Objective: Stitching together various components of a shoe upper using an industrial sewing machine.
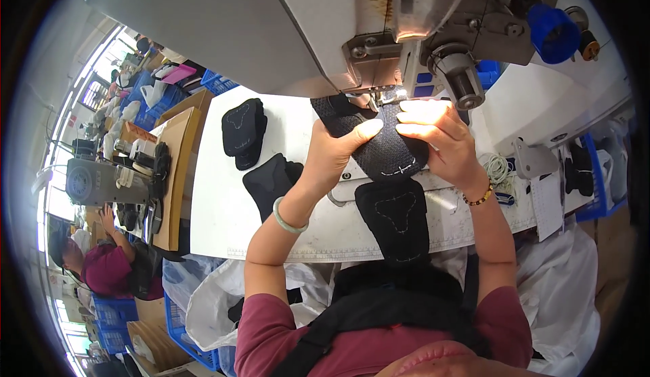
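Note:
A sewing machine (pixel 352 11) fills the top of the view, its lit needle area (pixel 382 96) above the work. Under it lies a black mesh fabric piece (pixel 389 152) with white stitch marks near its lower end. My left hand (pixel 338 145) grips the piece's left side, thumb pressed on top. On the right side, my right hand (pixel 443 136) holds it with fingers bent over the top near the needle. Just below, a black padded piece (pixel 393 218) with a stitched outline hangs over the table's front edge. The fingers' undersides are hidden.
Stacked black pieces (pixel 242 130) and plain black pieces (pixel 269 184) lie on the white table (pixel 210 224) at left. A coil of pale cord (pixel 496 168) sits at right. White plastic bags (pixel 220 302) hang below the edge. Another person (pixel 108 265) works at far left.

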A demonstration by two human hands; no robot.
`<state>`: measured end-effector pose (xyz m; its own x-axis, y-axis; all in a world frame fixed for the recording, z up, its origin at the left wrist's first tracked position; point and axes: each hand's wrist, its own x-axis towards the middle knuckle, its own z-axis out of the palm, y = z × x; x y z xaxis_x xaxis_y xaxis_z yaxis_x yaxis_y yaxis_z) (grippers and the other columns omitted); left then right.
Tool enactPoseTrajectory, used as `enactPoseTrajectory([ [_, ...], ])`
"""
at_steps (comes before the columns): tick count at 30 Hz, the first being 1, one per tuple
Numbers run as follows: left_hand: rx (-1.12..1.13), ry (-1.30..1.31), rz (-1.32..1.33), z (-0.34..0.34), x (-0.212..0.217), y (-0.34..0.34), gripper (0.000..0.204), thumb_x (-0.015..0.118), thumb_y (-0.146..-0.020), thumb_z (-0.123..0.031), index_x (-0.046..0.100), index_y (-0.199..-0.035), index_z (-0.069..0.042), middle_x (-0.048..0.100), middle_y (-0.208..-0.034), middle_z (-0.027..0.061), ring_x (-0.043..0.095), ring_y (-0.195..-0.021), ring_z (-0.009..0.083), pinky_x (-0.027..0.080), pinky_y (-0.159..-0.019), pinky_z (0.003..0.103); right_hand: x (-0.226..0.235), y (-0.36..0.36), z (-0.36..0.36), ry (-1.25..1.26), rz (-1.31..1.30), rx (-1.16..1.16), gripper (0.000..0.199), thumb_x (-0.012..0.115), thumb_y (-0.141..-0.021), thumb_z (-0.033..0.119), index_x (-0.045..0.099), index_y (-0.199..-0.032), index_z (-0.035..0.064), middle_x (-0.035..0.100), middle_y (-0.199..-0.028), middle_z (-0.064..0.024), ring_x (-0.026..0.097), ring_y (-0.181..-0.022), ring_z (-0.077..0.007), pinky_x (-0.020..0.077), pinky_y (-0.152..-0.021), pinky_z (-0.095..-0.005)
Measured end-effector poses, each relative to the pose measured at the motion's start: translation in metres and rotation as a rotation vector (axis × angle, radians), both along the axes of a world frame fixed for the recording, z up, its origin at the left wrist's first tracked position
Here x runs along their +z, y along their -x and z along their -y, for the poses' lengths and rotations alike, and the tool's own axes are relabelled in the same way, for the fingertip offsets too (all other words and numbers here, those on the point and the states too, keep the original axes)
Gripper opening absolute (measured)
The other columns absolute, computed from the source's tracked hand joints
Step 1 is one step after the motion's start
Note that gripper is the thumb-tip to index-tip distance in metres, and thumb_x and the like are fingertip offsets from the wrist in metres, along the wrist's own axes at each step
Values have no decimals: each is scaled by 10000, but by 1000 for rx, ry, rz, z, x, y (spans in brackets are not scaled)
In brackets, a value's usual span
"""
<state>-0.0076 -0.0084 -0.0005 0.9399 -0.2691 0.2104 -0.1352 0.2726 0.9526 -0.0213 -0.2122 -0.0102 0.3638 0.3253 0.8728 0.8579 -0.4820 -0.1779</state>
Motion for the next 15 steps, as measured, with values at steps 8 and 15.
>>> enactPoseTrajectory([
  [8,-12,-7,37,1,2,2,274,700,-799,-59,556,-1031,-39,592,-982,26,566,-879,99,472,-808,253,-1,0,5,43,-26,12,244,603,-715,-22,685,-924,75,660,-1019,-48,594,-1009,-251,445,-889,-374],
  [15,-63,28,12,-4,2,-9,237,682,-805,-45,582,-1019,-28,608,-952,16,566,-863,98,456,-817,253,1,5,-2,85,18,-49,277,598,-681,-34,673,-932,56,654,-1016,-46,591,-997,-249,441,-880,-375],
])
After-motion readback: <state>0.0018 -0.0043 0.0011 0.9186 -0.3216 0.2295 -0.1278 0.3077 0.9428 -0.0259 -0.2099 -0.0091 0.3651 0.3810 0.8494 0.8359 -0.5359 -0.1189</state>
